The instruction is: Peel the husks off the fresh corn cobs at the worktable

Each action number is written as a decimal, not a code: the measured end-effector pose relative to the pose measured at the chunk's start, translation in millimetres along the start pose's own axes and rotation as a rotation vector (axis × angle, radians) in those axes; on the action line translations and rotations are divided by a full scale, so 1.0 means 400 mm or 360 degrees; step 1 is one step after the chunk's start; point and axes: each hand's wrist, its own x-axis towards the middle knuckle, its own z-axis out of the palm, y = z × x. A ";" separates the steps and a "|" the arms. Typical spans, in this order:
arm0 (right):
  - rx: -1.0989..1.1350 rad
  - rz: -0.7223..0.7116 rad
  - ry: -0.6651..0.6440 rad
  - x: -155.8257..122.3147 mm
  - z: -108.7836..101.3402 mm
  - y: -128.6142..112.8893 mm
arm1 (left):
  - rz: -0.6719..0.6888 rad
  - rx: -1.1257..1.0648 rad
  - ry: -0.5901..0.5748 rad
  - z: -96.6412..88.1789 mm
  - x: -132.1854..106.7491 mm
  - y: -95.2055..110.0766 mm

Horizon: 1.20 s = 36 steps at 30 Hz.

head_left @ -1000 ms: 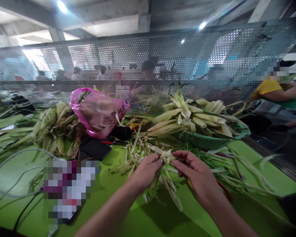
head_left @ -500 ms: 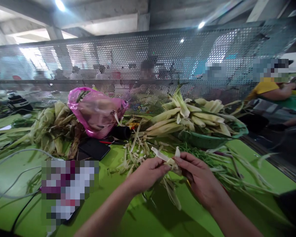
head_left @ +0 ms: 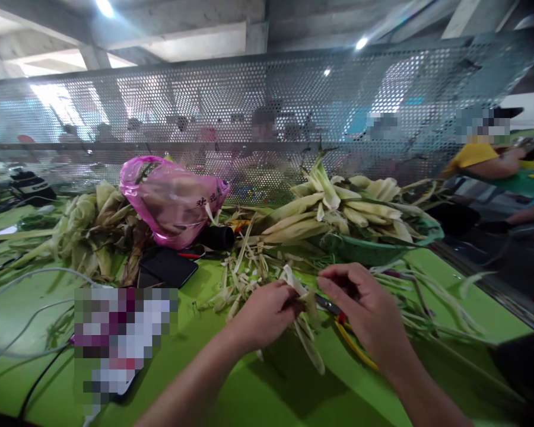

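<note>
on green table (head_left: 267, 394), basket (head_left: 369, 252) of husks (head_left: 365, 213), left grip (head_left: 264, 314) pinching husk strip (head_left: 292, 280), right grip (head_left: 368, 305) unclear

Looks like a shared handcraft workshop in a large bare hall, judging by the green table (head_left: 196, 320) strewn with corn husks (head_left: 369, 213), husk strips (head_left: 310, 347) and scissors (head_left: 356, 347). Has a metal screen (head_left: 213, 89) full of holes standing along the table's far side, with blurred people (head_left: 264, 121) visible through it. Shows another person (head_left: 475, 156) in a yellow sleeve beyond the table's right end. Lies under bare concrete beams (head_left: 178, 24) and bright lamps (head_left: 104, 7), high above the table.
</note>
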 end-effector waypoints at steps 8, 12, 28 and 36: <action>0.0195 -0.0038 -0.0342 -0.005 0.020 -0.006 | -0.0021 -0.0122 -0.0039 0.027 -0.002 0.002; 0.0313 0.0070 -0.0279 -0.007 0.024 -0.001 | -0.0090 -0.0207 -0.0132 0.040 -0.005 0.001; 0.0324 0.0286 -0.0419 -0.002 0.017 0.017 | -0.0236 -0.1110 0.0018 0.025 -0.001 -0.011; 0.0122 0.0119 -0.0131 0.002 0.017 0.011 | -0.0303 -0.1561 0.0102 0.030 0.000 -0.002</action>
